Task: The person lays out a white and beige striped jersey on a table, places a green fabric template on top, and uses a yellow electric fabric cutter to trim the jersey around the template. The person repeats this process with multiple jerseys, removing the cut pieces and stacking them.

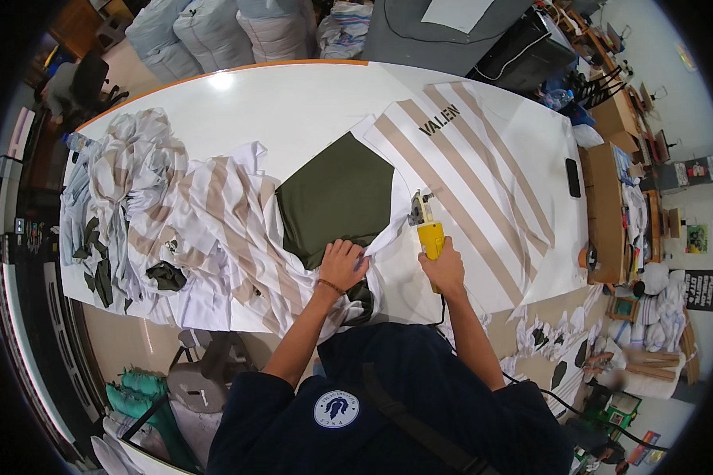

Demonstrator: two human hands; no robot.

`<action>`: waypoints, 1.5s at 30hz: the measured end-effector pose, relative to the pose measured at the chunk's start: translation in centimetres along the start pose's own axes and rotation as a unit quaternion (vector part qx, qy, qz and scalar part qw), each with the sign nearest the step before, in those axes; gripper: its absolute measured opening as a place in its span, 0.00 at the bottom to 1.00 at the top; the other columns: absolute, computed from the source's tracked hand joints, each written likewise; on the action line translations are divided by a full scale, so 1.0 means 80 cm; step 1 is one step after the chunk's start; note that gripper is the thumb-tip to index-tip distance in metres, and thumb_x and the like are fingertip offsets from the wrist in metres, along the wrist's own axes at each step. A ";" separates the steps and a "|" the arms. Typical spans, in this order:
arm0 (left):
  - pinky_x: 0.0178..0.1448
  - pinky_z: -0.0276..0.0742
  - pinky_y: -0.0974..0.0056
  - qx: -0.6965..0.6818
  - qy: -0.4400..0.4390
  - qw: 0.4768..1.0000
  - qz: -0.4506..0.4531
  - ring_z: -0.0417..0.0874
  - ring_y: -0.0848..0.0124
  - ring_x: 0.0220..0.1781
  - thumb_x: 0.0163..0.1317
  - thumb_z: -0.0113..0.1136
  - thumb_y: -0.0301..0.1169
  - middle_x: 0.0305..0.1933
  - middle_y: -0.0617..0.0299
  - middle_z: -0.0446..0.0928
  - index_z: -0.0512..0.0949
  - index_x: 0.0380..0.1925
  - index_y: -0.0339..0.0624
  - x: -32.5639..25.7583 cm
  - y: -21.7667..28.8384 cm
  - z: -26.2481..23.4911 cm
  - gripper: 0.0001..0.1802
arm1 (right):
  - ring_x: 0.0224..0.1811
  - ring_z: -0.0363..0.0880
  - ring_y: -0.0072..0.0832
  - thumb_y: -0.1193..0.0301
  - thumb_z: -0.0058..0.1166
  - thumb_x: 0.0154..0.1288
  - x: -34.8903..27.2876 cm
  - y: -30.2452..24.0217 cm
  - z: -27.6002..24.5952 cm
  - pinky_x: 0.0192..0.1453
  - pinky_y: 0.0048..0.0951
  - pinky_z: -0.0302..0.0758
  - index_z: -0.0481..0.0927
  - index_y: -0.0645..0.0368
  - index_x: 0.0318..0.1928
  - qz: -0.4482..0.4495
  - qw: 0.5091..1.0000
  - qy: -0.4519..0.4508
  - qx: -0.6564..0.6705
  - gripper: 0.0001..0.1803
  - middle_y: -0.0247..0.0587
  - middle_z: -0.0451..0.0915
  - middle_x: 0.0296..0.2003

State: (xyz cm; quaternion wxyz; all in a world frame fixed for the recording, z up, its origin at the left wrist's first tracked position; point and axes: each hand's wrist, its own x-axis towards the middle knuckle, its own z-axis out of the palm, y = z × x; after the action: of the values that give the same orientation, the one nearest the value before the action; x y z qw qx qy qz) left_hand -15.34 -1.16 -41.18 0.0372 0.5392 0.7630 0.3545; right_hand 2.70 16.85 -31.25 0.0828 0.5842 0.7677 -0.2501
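My left hand (341, 260) lies spread and palm down on the near edge of a dark green fabric panel (337, 198), its fingers pointing toward the far side of the table. A brown bracelet (331, 286) circles that wrist. My right hand (447, 267) is closed around the yellow body of a handheld cutter (429, 236), whose metal head points away from me. The cutter is over the middle of the white table (285, 95), just right of the green panel. A white cloth border runs along the panel's right side, close to the cutter's head; from this height I can't tell whether the blade touches it. A black cord (440, 313) drops from the tool's near end.

The green panel lies mostly smooth, with some bunching under my left fingers, and more white and striped cloth is gathered near my left wrist. To the right of the cutter, a white panel with beige stripes (469, 190) is spread across the table, dark lettering at its far end. A large crumpled heap of fabric (139, 182), white, beige and dark green, fills the left side. A black phone (572, 178) lies near the right edge.

Beyond the far edge stand stuffed pale sacks (214, 33); cardboard boxes (604, 214) stand off to the right, and fabric scraps (553, 342) lie on the floor at the near right.
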 end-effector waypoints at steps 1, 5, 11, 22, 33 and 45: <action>0.48 0.69 0.55 0.001 -0.002 1.000 -0.002 0.75 0.59 0.42 0.55 0.69 0.36 0.35 0.60 0.73 0.79 0.34 0.47 0.000 0.000 0.000 0.11 | 0.45 0.86 0.60 0.55 0.64 0.55 0.003 -0.002 -0.004 0.50 0.55 0.81 0.69 0.60 0.54 -0.004 1.000 -0.002 0.001 0.33 0.63 0.85 0.40; 0.48 0.69 0.55 0.008 -0.002 1.000 -0.008 0.75 0.59 0.43 0.55 0.69 0.36 0.35 0.60 0.73 0.79 0.34 0.47 -0.001 0.000 0.001 0.11 | 0.45 0.86 0.60 0.55 0.65 0.55 0.021 -0.003 -0.017 0.50 0.55 0.82 0.70 0.61 0.54 -0.025 1.000 -0.008 -0.006 0.32 0.63 0.85 0.40; 0.48 0.68 0.55 0.019 0.003 1.000 -0.012 0.75 0.59 0.42 0.55 0.69 0.36 0.34 0.60 0.73 0.79 0.33 0.47 0.001 0.002 0.002 0.10 | 0.45 0.86 0.59 0.56 0.65 0.54 0.063 0.003 -0.026 0.50 0.55 0.82 0.70 0.61 0.57 -0.060 0.998 -0.016 -0.031 0.34 0.62 0.85 0.40; 0.47 0.69 0.55 0.027 -0.005 0.999 -0.019 0.75 0.59 0.41 0.54 0.70 0.36 0.34 0.61 0.73 0.78 0.31 0.48 0.003 0.002 0.003 0.10 | 0.46 0.85 0.59 0.54 0.67 0.53 0.136 -0.001 -0.045 0.50 0.55 0.81 0.69 0.58 0.59 -0.153 0.986 -0.033 -0.064 0.37 0.61 0.84 0.41; 0.47 0.68 0.56 0.024 -0.029 0.999 -0.037 0.74 0.60 0.40 0.54 0.69 0.36 0.34 0.61 0.72 0.77 0.30 0.49 0.009 0.007 -0.006 0.10 | 0.49 0.85 0.56 0.55 0.65 0.52 0.188 -0.059 -0.084 0.52 0.53 0.82 0.66 0.55 0.65 -0.177 0.968 -0.083 -0.157 0.41 0.59 0.83 0.46; 0.47 0.69 0.56 0.013 -0.027 0.999 -0.044 0.74 0.60 0.40 0.53 0.69 0.37 0.34 0.61 0.72 0.78 0.32 0.47 0.012 0.006 -0.008 0.11 | 0.50 0.86 0.55 0.54 0.66 0.53 0.252 -0.117 -0.075 0.54 0.53 0.82 0.65 0.55 0.68 -0.242 0.949 -0.095 -0.176 0.44 0.60 0.83 0.46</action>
State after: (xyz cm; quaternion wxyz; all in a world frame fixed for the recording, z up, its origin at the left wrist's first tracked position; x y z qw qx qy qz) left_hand -15.64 -0.60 -40.07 0.0666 0.5149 0.7894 0.3276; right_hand -11.24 35.17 -31.86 0.1935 0.3302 0.9066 -0.1779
